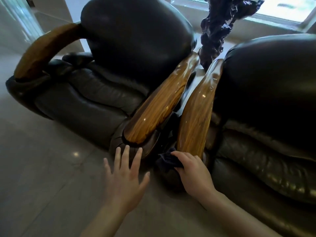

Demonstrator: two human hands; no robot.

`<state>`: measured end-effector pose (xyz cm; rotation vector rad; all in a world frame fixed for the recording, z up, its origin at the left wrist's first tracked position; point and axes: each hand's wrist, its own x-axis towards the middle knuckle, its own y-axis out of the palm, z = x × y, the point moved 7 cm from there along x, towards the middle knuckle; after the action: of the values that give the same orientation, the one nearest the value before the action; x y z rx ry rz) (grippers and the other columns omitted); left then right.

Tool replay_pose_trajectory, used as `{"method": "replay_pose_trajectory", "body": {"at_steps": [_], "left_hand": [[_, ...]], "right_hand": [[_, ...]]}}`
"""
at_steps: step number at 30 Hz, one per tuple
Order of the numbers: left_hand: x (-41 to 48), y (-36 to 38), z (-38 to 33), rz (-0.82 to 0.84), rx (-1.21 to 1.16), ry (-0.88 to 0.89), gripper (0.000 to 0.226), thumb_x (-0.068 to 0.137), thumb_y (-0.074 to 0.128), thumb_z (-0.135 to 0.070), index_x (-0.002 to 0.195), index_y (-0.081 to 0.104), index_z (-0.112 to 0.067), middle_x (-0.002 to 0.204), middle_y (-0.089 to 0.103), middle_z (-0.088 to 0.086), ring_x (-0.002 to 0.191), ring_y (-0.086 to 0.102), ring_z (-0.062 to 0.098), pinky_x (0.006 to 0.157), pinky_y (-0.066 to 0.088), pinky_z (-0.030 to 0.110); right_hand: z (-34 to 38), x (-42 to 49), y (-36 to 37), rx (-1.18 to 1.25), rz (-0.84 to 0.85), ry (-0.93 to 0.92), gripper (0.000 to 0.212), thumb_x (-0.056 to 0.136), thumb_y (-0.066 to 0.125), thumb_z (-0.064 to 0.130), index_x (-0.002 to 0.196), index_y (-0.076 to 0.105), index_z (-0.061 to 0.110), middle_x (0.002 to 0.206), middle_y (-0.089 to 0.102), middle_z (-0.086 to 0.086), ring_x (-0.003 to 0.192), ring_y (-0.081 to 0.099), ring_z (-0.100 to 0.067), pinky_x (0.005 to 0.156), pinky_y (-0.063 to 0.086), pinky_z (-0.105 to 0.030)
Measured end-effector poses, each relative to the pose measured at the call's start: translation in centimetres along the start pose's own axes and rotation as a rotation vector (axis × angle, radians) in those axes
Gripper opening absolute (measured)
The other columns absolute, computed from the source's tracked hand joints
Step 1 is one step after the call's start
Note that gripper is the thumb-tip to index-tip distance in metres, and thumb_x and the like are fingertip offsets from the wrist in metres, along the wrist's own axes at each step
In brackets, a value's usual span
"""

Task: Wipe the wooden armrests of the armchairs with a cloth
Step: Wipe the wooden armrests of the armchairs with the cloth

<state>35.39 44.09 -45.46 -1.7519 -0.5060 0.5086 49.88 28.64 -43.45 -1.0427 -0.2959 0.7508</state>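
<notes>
**Cloth at the front end of the right-hand chair's armrest**

Two dark leather armchairs stand side by side on a pale tiled floor (42, 168), close enough that their inner wooden armrests run almost parallel with only a narrow gap between them. The left armchair (95, 100) shows both of its arms: a curved outer armrest (42, 50) on the far side, dull and slightly blurred, and a glossy inner armrest (159, 106) with strong grain and bright reflections. The right armchair (266, 93) shows one glossy armrest (196, 117), sloping down toward the person.

The right hand (191, 173) is closed around a dark cloth (166, 160), fingers curled over it, at the lower front end of the right chair's armrest. The cloth is bunched up and sits in the gap just below the wood's tip; whether it actually touches the wood is hard to judge from here, since the fabric is nearly as dark as the leather behind it.

The left hand (126, 177) holds nothing. Its fingers are spread wide, fingertips just in front of the rounded leather front of the left chair's inner arm, seemingly not touching it.

Behind the chairs, between their backrests, rises a dark, gnarled sculpture (217, 28), with a bright window (282, 9) beyond.
</notes>
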Motion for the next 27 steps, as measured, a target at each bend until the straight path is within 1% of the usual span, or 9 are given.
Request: {"method": "replay_pose_trajectory", "body": {"at_steps": [4, 8, 9, 14, 18, 20, 22, 24, 27], "left_hand": [[4.6, 0.9, -1.8, 0.032, 0.006, 0.067, 0.076, 0.086, 0.024, -0.069, 0.155, 0.016, -0.037, 0.164, 0.020, 0.009, 0.153, 0.004, 0.030, 0.117, 0.006, 0.065], [10.2, 1.1, -3.7, 0.032, 0.016, 0.178, 0.076, 0.087, 0.029, -0.066, 0.154, 0.027, -0.030, 0.160, 0.029, 0.014, 0.151, 0.014, 0.034, 0.114, 0.016, 0.069], [11.8, 1.1, -4.0, 0.030, 0.015, 0.203, 0.076, 0.087, 0.029, -0.065, 0.154, 0.027, -0.030, 0.160, 0.029, 0.014, 0.151, 0.014, 0.035, 0.114, 0.016, 0.069], [17.8, 2.5, -3.7, 0.072, 0.036, 0.254, 0.078, 0.087, 0.015, -0.070, 0.156, 0.000, -0.037, 0.167, 0.004, 0.009, 0.152, -0.012, 0.029, 0.118, -0.004, 0.062], [21.5, 4.3, -3.2, 0.143, 0.090, 0.274, 0.078, 0.086, 0.011, -0.071, 0.154, -0.009, -0.038, 0.167, -0.004, 0.008, 0.151, -0.018, 0.028, 0.117, -0.006, 0.064], [23.4, 5.2, -3.2, 0.170, 0.096, 0.269, 0.079, 0.084, 0.007, -0.071, 0.153, -0.012, -0.039, 0.167, -0.007, 0.007, 0.151, -0.018, 0.028, 0.118, -0.005, 0.064], [25.3, 5.8, -3.5, 0.174, 0.100, 0.272, 0.079, 0.084, 0.006, -0.071, 0.154, -0.012, -0.038, 0.167, -0.007, 0.007, 0.151, -0.017, 0.028, 0.118, -0.004, 0.064], [27.2, 6.7, -4.1, 0.185, 0.114, 0.289, 0.079, 0.083, 0.004, -0.072, 0.152, -0.015, -0.039, 0.167, -0.009, 0.007, 0.150, -0.019, 0.028, 0.118, -0.004, 0.064], [30.4, 7.5, -5.3, 0.174, 0.151, 0.305, 0.077, 0.084, 0.003, -0.071, 0.151, -0.018, -0.040, 0.166, -0.012, 0.007, 0.149, -0.024, 0.027, 0.117, -0.006, 0.064]], "right_hand": [[-2.6, 2.4, -1.9, 0.000, -0.061, 0.066, 0.051, 0.096, 0.058, 0.022, 0.141, 0.043, 0.042, 0.133, 0.054, 0.020, 0.113, 0.047, -0.009, 0.091, 0.046, -0.027], [-4.7, 5.3, -3.9, 0.000, -0.128, 0.140, 0.048, 0.097, 0.056, 0.023, 0.140, 0.045, 0.041, 0.131, 0.055, 0.021, 0.108, 0.047, -0.008, 0.087, 0.046, -0.024], [-5.2, 6.1, -4.3, 0.001, -0.149, 0.158, 0.047, 0.098, 0.056, 0.023, 0.140, 0.045, 0.041, 0.130, 0.055, 0.021, 0.107, 0.048, -0.008, 0.085, 0.045, -0.023], [-7.0, 10.1, -5.3, 0.052, -0.214, 0.237, 0.042, 0.097, 0.057, 0.022, 0.137, 0.052, 0.036, 0.124, 0.059, 0.018, 0.107, 0.051, -0.010, 0.081, 0.041, -0.021], [-7.7, 12.4, -5.2, 0.093, -0.259, 0.265, 0.045, 0.095, 0.058, 0.022, 0.136, 0.051, 0.039, 0.119, 0.054, 0.026, 0.107, 0.049, -0.004, 0.074, 0.034, -0.012], [-8.3, 13.4, -5.2, 0.108, -0.263, 0.273, 0.048, 0.094, 0.060, 0.019, 0.136, 0.050, 0.038, 0.119, 0.054, 0.026, 0.106, 0.048, -0.001, 0.074, 0.034, -0.011], [-9.1, 14.5, -5.5, 0.134, -0.287, 0.275, 0.049, 0.092, 0.063, 0.016, 0.135, 0.052, 0.037, 0.119, 0.057, 0.024, 0.104, 0.049, -0.001, 0.075, 0.036, -0.012], [-10.2, 15.6, -6.0, 0.173, -0.351, 0.275, 0.049, 0.090, 0.065, 0.013, 0.134, 0.054, 0.033, 0.120, 0.059, 0.020, 0.106, 0.052, -0.003, 0.080, 0.038, -0.014], [-12.2, 17.5, -6.6, 0.217, -0.449, 0.295, 0.050, 0.089, 0.065, 0.011, 0.135, 0.054, 0.029, 0.127, 0.060, 0.014, 0.113, 0.053, -0.008, 0.090, 0.044, -0.026]]}}
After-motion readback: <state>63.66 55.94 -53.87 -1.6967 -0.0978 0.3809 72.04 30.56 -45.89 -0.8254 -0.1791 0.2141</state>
